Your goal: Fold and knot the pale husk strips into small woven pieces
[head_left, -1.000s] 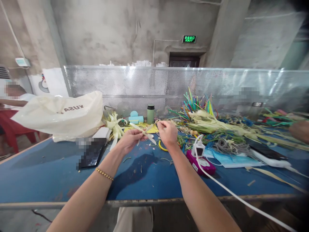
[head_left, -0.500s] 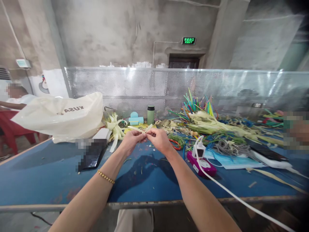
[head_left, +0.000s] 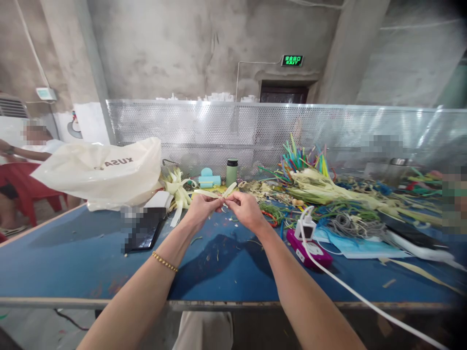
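Pale yellow-green husk strips (head_left: 230, 189) are pinched between my two hands, above the middle of the blue table. My left hand (head_left: 203, 209), with a beaded gold bracelet at the wrist, closes its thumb and fingers on one side of them. Fingertips nearly touching it, my right hand (head_left: 245, 210) is pinched on the other side. One strip end sticks up between the hands and another lies over the left fingers. The exact crossing of the strips is hidden by my fingertips. A bunch of similar pale strips (head_left: 177, 188) lies just left of my left hand.
A large white plastic bag (head_left: 105, 170) and a dark phone (head_left: 148, 231) lie left. Behind my hands stands a green bottle (head_left: 232, 172). To the right are a husk pile (head_left: 314, 187), coiled cords (head_left: 352, 223), a purple power socket (head_left: 308, 249) with a white cable, and a blue mask (head_left: 368, 245).
The camera view has turned slightly left. My hands stay together on the strips; the upright strip end shows more, and a small curled end now shows below the fingertips.
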A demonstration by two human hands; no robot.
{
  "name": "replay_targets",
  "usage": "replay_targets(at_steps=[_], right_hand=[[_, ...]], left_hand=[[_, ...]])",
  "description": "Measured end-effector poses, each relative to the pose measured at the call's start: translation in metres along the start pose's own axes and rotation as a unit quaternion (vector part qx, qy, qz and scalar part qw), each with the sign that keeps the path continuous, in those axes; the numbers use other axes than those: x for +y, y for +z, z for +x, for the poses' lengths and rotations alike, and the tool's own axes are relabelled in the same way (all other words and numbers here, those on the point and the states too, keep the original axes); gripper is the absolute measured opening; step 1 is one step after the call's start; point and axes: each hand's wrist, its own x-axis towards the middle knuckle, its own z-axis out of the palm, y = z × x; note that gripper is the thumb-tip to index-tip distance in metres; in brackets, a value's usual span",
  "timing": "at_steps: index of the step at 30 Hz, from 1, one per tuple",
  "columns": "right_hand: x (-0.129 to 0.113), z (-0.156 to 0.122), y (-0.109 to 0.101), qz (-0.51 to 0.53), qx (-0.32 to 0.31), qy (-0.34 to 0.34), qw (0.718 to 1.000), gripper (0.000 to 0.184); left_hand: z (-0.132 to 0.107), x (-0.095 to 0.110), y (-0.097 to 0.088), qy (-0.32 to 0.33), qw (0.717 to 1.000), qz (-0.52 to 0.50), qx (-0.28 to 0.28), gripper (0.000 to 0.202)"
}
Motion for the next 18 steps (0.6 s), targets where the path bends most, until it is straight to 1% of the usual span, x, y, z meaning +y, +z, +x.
replay_targets(at_steps=[5, 9, 14, 16, 18], right_hand=[[0.002, 0.001, -0.001, -0.03, 0.007, 0.006, 1.0, 0.015], [0.003, 0.001, 0.0, -0.038, 0.008, -0.001, 0.999, 0.013], [0.007, 0.001, 0.003, -0.06, 0.027, -0.017, 0.998, 0.012], [0.008, 0.001, 0.003, -0.058, 0.024, -0.015, 0.998, 0.012], [0.007, 0.001, 0.002, -0.039, 0.014, -0.006, 0.999, 0.013]], left_hand=[[-0.001, 0.002, 0.0, 0.006, 1.0, 0.006, -0.01, 0.026], [-0.001, 0.003, 0.0, 0.006, 1.0, 0.01, -0.018, 0.027], [0.001, -0.003, -0.002, 0.012, 0.999, -0.025, -0.022, 0.026], [0.003, -0.007, -0.004, 0.001, 0.999, -0.048, -0.02, 0.028], [0.005, -0.01, -0.006, -0.025, 0.997, -0.071, -0.022, 0.032]])
